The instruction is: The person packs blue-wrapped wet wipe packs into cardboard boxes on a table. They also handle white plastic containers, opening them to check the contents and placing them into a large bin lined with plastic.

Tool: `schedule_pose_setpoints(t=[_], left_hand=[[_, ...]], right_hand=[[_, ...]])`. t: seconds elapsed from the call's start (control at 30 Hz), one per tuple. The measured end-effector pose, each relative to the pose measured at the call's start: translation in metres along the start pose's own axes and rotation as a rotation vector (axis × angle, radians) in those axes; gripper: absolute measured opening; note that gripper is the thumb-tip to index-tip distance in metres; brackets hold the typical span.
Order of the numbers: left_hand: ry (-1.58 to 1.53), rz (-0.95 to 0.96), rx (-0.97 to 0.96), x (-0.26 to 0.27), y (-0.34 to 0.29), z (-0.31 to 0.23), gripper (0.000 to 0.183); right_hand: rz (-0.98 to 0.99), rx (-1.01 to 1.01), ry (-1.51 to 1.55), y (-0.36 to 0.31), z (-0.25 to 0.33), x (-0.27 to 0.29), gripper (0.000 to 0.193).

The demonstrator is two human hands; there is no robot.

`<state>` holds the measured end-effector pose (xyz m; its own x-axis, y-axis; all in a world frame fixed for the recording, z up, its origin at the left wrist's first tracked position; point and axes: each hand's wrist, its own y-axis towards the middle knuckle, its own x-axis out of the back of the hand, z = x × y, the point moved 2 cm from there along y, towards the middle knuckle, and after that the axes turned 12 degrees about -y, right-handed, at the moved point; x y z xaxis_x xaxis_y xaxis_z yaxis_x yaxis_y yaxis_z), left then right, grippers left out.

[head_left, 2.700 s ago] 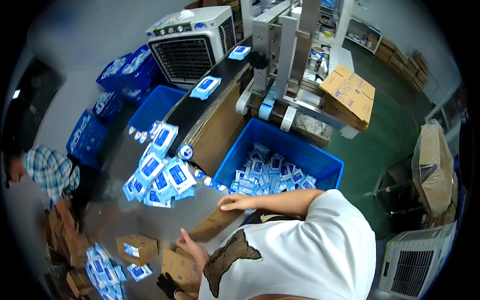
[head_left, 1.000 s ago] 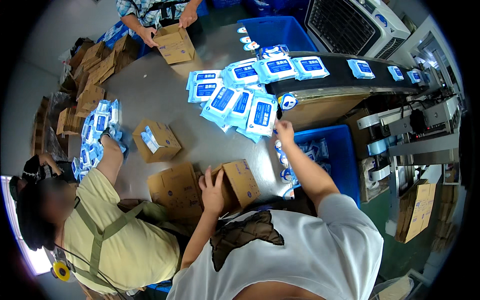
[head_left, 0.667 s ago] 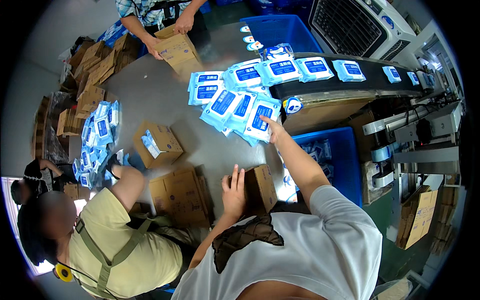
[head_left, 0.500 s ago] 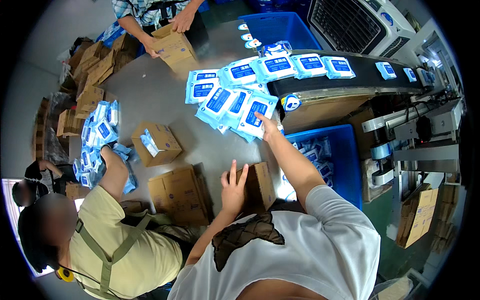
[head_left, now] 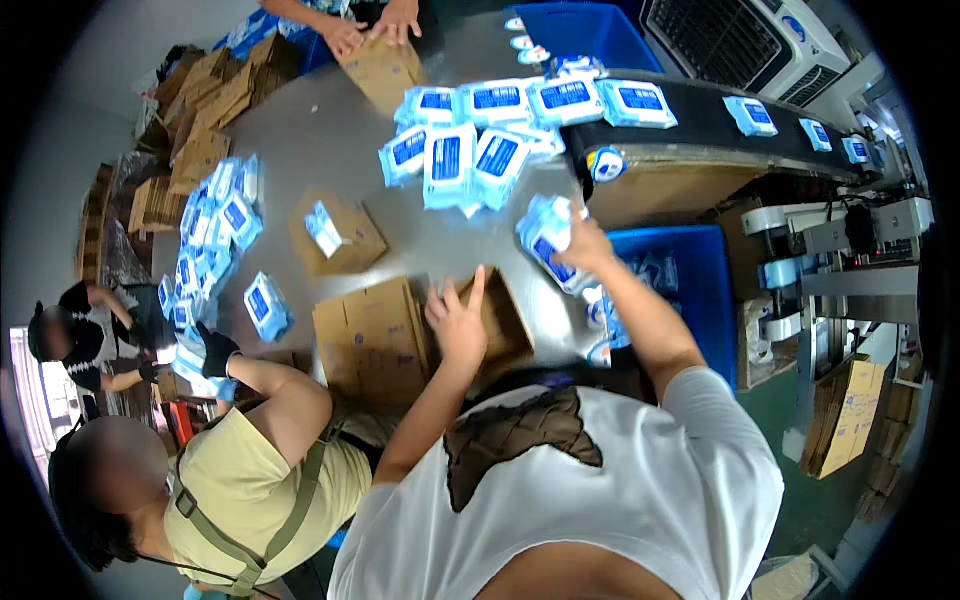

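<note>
Closest to the body, that open brown carton (head_left: pixel 512 318) looks like the wobbly bit. It's jammed right up by the wearer's front at the near side of the metal table (head_left: pixel 350 125), so I reckon a shove from the left hand (head_left: pixel 458 325) could skid it or tip it over. It's also tight against the stacked brown cartons (head_left: pixel 368 335) on its left, so a bump there might knock both.

Slightly further out, the blue-and-white wipes pack (head_left: pixel 546 243) is tilted just above or on the table, can't tell which. It's near the table's right side, with the blue crate (head_left: pixel 714 315) beyond, so if the fingers slackened it could slide off that way. Soft wrapper, so I'd guess it'd bend too.

Furthest, packs on the conveyor belt (head_left: pixel 693 122) run right up to the heap of wipes packs (head_left: pixel 450 165); more pushing from behind could make that slump.

Grip-wise: left has fingers spread along the carton's left edge. Thumb's hidden, so no clue whether it's pinching the cardboard. Right hand (head_left: pixel 586 248) is partly closed, about a pack's thickness between its fingers, on the pack's right side. Blurry, so there might be a second one under it.
</note>
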<state>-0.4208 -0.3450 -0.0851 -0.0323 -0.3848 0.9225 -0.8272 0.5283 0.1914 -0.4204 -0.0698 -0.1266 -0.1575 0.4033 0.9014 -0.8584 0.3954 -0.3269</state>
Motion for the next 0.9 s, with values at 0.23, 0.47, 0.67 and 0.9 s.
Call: schedule_pose_setpoints(t=[0.23,0.47,0.67,0.9], left_hand=[[-0.289,-0.113,0.152,-0.010,0.014,-0.016,0.057],[-0.466,-0.055,0.164,-0.003,0.025,0.027,0.020],[-1.001,0.047,0.592,-0.045,0.027,0.078,0.022],[-1.075,-0.045,0.464,-0.036,0.023,0.067,0.021]], right_hand=[[-0.003,0.193,1.427,-0.110,0.048,0.047,0.087],[-0.226,0.278,0.175,-0.172,0.099,0.021,0.114],[-0.204,0.282,-0.216,-0.174,0.125,-0.004,0.096],[-0.030,0.395,-0.292,-0.160,0.106,-0.020,0.060]])
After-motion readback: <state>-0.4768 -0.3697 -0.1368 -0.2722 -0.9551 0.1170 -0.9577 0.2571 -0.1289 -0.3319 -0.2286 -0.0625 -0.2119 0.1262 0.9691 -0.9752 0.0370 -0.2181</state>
